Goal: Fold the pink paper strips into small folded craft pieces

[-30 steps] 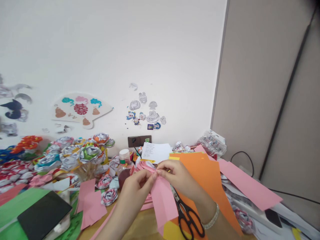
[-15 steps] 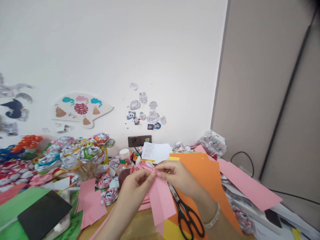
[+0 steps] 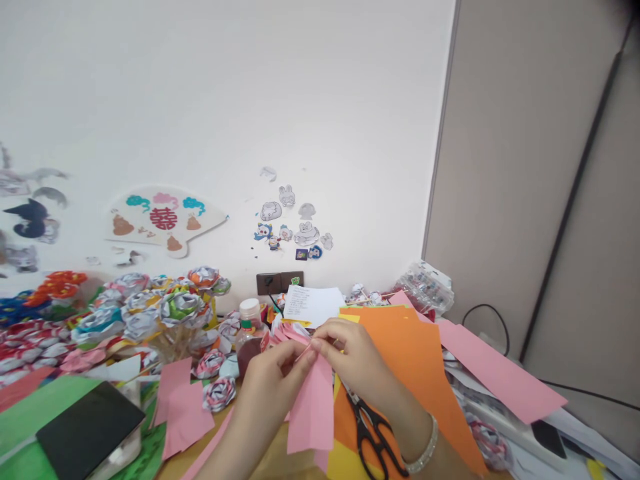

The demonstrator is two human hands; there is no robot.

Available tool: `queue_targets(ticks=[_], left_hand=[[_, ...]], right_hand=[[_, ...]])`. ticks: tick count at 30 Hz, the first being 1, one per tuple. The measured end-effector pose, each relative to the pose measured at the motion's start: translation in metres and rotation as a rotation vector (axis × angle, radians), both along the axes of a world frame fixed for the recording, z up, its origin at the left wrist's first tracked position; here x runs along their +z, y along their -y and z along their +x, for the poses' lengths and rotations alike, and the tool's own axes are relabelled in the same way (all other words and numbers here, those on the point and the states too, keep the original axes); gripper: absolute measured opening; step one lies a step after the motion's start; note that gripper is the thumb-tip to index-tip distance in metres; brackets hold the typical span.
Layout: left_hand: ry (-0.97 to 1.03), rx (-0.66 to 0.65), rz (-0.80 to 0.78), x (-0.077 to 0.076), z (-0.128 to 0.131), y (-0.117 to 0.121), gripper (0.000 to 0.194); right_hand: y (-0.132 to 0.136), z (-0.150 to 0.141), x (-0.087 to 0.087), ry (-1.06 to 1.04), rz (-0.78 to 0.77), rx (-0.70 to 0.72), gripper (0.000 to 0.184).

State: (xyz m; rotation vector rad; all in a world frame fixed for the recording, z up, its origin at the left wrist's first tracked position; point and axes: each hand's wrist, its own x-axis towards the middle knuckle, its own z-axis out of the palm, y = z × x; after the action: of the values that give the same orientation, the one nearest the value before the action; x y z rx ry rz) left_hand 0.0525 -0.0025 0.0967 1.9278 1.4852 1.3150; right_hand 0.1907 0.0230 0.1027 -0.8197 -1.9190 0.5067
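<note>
This seems to be a handicraft corner indoors. The yellow-brown bench (image 3: 277, 461) carries multicoloured paper flowers (image 3: 183, 308), flat orange paper sheets (image 3: 403, 360) and black-handled metal scissors (image 3: 367, 415). Cartoon paper cut-outs (image 3: 306, 234) decorate the white wall (image 3: 320, 87).

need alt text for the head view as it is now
A person's left hand and right hand pinch the upper end of a piece of pink paper above a cluttered table. Black-handled scissors lie on orange paper and yellow paper; paper flowers crowd the left side and cut-out pictures dot the white wall.
</note>
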Motion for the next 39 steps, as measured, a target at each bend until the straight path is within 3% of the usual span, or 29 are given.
queue_targets(ticks=[4,8,18,25,30,34,36,39], left_hand=[[-0.012,-0.007,0.024,0.000,0.000,0.002,0.034],[0.056,0.025,-0.005,0.006,-0.002,0.007,0.030],[0.123,-0.022,-0.033,0.006,-0.005,0.003,0.029],[0.068,-0.204,-0.130,0.015,-0.010,0.002,0.024],[0.048,-0.171,-0.050,0.014,-0.015,0.000,0.026],[0.100,-0.039,0.069,0.009,-0.018,-0.005,0.027],[0.143,-0.009,0.055,0.007,-0.019,-0.008,0.027],[0.177,-0.084,-0.048,0.007,-0.020,-0.010,0.026]], right_hand=[[-0.001,-0.001,-0.002,-0.046,-0.025,0.013,0.016],[0.002,0.000,-0.002,-0.042,-0.075,0.112,0.015],[0.000,0.005,-0.004,-0.014,-0.154,0.208,0.028],[0.003,0.006,-0.001,0.090,-0.112,0.220,0.033],[0.003,0.004,-0.001,0.094,-0.158,0.254,0.033],[0.001,0.004,-0.004,0.065,-0.258,0.309,0.041],[0.000,0.004,-0.005,0.084,-0.285,0.315,0.045],[-0.003,0.006,-0.006,0.043,-0.265,0.244,0.039]])
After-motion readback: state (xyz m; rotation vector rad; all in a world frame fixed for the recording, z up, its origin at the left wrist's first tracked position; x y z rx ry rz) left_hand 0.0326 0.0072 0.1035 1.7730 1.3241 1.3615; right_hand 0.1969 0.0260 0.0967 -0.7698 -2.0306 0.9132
